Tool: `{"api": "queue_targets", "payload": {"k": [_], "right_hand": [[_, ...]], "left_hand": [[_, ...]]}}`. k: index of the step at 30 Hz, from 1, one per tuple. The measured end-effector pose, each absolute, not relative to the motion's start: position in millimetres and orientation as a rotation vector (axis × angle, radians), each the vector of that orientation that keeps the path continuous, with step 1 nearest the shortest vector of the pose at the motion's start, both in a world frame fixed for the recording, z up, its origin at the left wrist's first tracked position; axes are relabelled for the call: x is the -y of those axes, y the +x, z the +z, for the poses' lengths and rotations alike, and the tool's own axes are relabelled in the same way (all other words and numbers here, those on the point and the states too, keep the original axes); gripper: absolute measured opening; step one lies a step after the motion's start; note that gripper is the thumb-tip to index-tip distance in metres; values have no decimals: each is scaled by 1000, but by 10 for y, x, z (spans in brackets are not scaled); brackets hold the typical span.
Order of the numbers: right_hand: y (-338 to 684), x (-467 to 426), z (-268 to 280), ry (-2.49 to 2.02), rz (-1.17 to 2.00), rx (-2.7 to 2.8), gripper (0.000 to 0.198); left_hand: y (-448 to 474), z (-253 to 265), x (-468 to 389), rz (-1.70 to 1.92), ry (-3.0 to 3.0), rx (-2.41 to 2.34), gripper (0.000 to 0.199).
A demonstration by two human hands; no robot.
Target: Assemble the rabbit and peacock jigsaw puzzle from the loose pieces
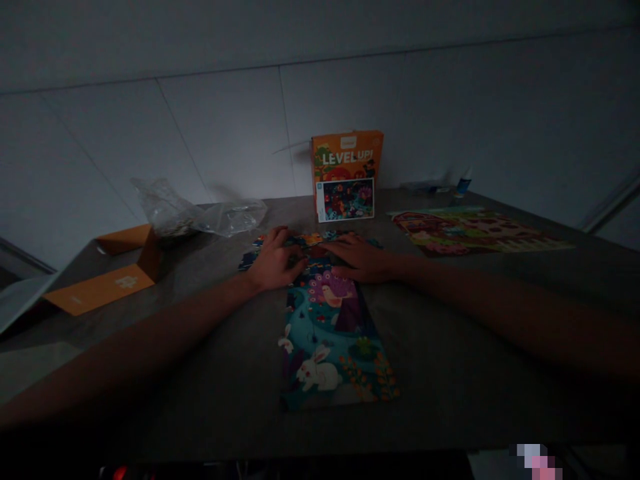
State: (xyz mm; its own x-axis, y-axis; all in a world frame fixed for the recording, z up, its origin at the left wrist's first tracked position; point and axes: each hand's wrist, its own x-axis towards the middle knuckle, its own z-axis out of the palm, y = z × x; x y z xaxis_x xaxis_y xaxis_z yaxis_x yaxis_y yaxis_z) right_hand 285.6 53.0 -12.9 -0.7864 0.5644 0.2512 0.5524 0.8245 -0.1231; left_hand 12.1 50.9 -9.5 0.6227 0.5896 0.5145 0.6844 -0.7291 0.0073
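A long jigsaw puzzle (320, 333), with white rabbits, a blue stream and a purple peacock, lies flat on the grey table. My left hand (276, 263) rests at its upper left, over dark-coloured puzzle pieces (249, 259); its fingers are bent, with a gap between thumb and forefinger. From the other side, my right hand (364, 259) lies across the far end of the puzzle. Its fingers are stretched toward the left over the pieces. I make out nothing gripped in either hand, though dim light and the hands hide part of the far end.
An orange "LEVEL UP!" box (347, 157) stands at the back with a picture card (346, 201) against it. On the left are an open orange box (107, 283) and clear plastic bags (230, 217). Another puzzle (470, 232) and a small bottle (463, 183) are on the right.
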Motion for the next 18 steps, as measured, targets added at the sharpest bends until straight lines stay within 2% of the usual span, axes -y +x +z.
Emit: {"api": "queue_targets", "payload": {"k": [5, 11, 18], "right_hand": [[2859, -533, -171, -917, 58, 2636, 61], [2858, -546, -197, -919, 12, 2561, 49], [2866, -558, -182, -679, -16, 2596, 46]], "left_hand": [[109, -114, -535, -669, -2736, 1014, 31], [106, -125, -553, -538, -2815, 1026, 44], [90, -96, -551, -614, -2871, 738, 30]]}}
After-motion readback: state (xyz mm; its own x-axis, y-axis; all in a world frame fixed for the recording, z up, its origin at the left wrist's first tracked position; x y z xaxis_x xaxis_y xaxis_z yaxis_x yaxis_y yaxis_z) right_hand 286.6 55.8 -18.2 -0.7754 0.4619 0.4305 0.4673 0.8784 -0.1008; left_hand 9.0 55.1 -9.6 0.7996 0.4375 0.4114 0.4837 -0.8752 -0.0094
